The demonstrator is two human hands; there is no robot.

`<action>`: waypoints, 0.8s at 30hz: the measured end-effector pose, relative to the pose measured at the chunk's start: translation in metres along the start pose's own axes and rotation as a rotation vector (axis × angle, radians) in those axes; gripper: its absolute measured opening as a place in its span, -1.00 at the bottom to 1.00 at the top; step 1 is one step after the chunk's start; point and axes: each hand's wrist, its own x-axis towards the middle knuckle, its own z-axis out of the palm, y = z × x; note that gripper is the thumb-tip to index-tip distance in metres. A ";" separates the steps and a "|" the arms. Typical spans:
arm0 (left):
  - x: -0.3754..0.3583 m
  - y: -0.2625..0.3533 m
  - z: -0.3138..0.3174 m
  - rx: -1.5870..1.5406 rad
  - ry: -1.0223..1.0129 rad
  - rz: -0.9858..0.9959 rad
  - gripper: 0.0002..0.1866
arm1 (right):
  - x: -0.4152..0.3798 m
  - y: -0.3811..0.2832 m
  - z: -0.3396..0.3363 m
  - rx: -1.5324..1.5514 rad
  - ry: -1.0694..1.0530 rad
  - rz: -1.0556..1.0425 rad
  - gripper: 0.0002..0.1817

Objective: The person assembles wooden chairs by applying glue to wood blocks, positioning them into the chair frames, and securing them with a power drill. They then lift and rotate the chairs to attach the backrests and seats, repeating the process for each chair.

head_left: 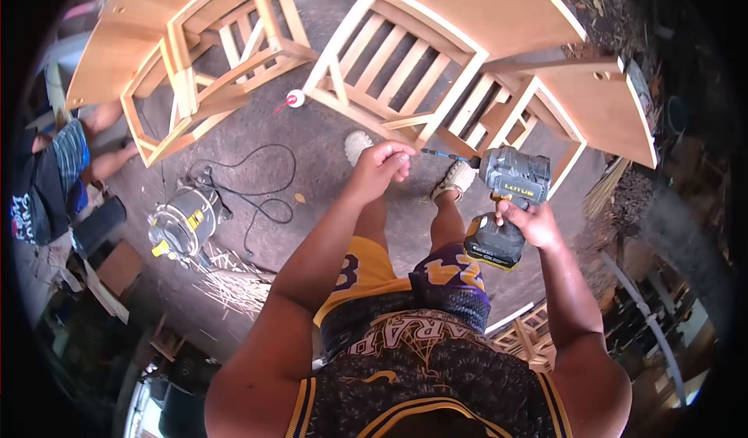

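Note:
My right hand [530, 221] is wrapped round the handle of a black and grey cordless driver [516, 173]. A long bit with a blue part [446, 154] points left from its nose. My left hand [383, 165] is closed just left of the bit's tip, fingers curled together; whether something small is pinched in it is too small to tell. Beyond both hands a wooden chair frame with a slatted seat [401, 56] lies on the floor, its near corner close to my left hand.
More wooden chairs lie at upper left [187, 72] and right [538, 111]. A round machine [187, 221] with a black cable [269, 197] is at left, near wood scraps [234, 286]. A white and red container [295, 98] stands on the floor. Another person [58, 165] is at far left.

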 end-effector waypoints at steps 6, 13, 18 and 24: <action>-0.036 0.034 -0.042 -0.172 0.263 0.230 -0.81 | 0.011 -0.055 0.066 -0.098 -0.051 0.043 -0.70; -0.050 0.051 -0.060 -0.057 0.327 0.341 -0.88 | 0.034 -0.102 0.094 -0.256 -0.124 0.057 -0.73; -0.047 0.061 -0.058 0.115 0.376 0.364 -0.91 | 0.052 -0.121 0.084 -0.319 -0.179 0.101 -0.73; 0.011 0.042 -0.045 0.486 0.392 0.132 -0.84 | 0.140 -0.157 0.046 -0.578 -0.370 0.260 -0.58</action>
